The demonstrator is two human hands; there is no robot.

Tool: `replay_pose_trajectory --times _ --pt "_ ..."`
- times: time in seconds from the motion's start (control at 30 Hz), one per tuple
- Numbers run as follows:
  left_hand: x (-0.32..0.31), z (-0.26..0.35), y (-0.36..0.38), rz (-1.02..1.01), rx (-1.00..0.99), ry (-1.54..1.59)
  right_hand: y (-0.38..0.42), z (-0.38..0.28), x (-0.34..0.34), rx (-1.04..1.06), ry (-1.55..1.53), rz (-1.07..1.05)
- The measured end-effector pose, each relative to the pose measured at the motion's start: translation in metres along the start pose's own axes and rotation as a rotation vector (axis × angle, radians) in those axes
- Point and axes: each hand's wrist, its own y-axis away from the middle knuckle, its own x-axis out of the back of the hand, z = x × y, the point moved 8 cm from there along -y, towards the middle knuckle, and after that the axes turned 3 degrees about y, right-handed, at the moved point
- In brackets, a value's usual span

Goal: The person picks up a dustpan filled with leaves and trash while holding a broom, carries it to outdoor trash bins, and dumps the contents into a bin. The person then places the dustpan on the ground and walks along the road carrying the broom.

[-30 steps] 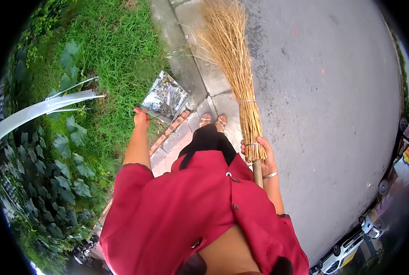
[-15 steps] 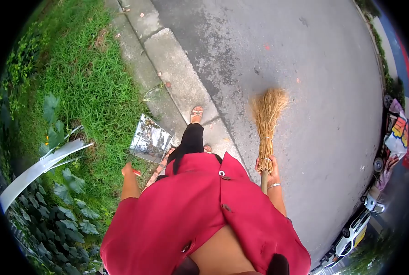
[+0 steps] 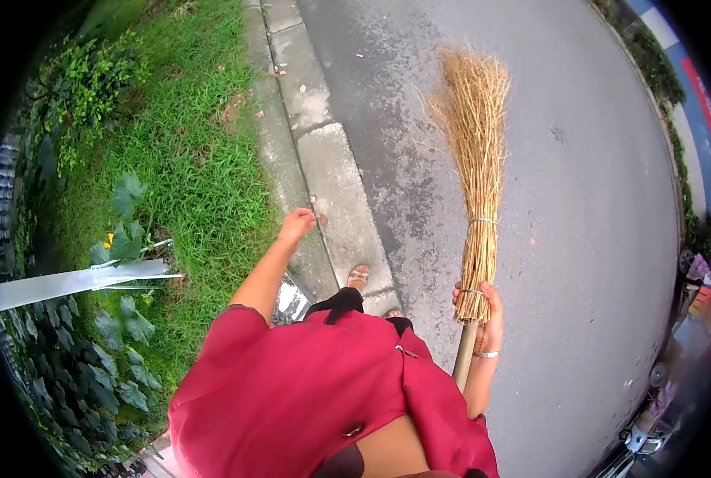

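Observation:
My right hand (image 3: 487, 315) is wrapped around the bound neck of a straw broom (image 3: 481, 167), where the bristles meet the handle. The broom points away from me over the road, with its bristles fanned out at the far end. My left hand (image 3: 297, 226) hangs over the edge between grass and curb, its fingers loosely stretched forward. Nothing shows clearly in it. A small reddish leaf (image 3: 322, 219) appears just beyond its fingertips. Near my left forearm, a shiny reflective square panel (image 3: 290, 301) is partly hidden by my arm and clothing.
A concrete curb (image 3: 335, 183) runs along the asphalt road (image 3: 586, 239), with my sandalled foot (image 3: 358, 276) on it. Left are grass (image 3: 204, 175), leafy vines (image 3: 116, 390) and a white strip (image 3: 76, 285) jutting inward. A vehicle (image 3: 642, 440) stands at the far right.
My left hand has swung forward and right, from beside the shiny panel to near the curb. The broom's bristles now reach farther forward, and the view has shifted. My right hand keeps its hold.

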Motion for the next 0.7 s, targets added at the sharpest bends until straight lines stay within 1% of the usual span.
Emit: replay_pose_trajectory --times 0.03,0.07,0.1,0.13,0.17,0.2,0.23,0.3,0.37,0.4,0.43,0.5,0.53,0.6,0.63,0.7 --pt "-0.051 0.021 0.005 -0.113 -0.062 -0.110 0.011 -0.025 0.000 0.089 0.000 0.017" --pt "-0.101 0.008 -0.008 -0.285 -0.106 -0.175 0.026 -0.051 -0.005 0.165 0.017 -0.001" --pt "-0.154 0.015 0.003 -0.438 -0.134 -0.133 0.040 -0.078 -0.013 0.252 0.026 -0.033" --pt "-0.202 0.027 0.023 -0.563 -0.142 -0.161 0.056 -0.106 -0.017 0.387 0.101 -0.027" --pt "-0.246 0.035 0.048 -0.715 -0.165 -0.265 0.077 -0.132 -0.016 0.515 0.171 0.000" --pt "-0.286 0.033 0.068 -0.857 -0.187 -0.275 0.096 -0.155 -0.012 0.616 0.238 0.036" --pt "-0.315 0.045 0.097 -0.969 -0.252 -0.359 0.117 -0.178 -0.005 0.711 0.304 0.086" --pt "-0.361 0.047 0.135 -1.179 -0.284 -0.535 0.157 -0.221 0.011 0.840 0.376 0.143" --pt "-0.388 0.042 0.147 -1.205 -0.305 -0.581 0.184 -0.261 0.053 0.991 0.516 0.274" --pt "-0.400 0.038 0.151 -1.233 -0.312 -0.629 0.190 -0.280 0.088 1.085 0.602 0.348" --pt "-0.409 0.035 0.148 -1.233 -0.319 -0.639 0.198 -0.297 0.110 1.133 0.676 0.418" --pt "-0.421 0.014 0.125 -1.187 -0.280 -0.691 0.205 -0.328 0.164 1.317 0.635 0.687" --pt "-0.427 0.004 0.114 -1.185 -0.285 -0.692 0.200 -0.340 0.179 1.321 0.632 0.685" --pt "-0.432 -0.004 0.094 -1.061 -0.428 -0.793 0.196 -0.360 0.215 1.255 0.672 0.868" --pt "-0.433 -0.003 0.096 -1.060 -0.427 -0.796 0.184 -0.365 0.234 1.226 0.665 0.852" --pt "-0.424 -0.011 0.087 -0.921 -0.092 -0.765 0.167 -0.366 0.236 1.143 0.634 0.866"
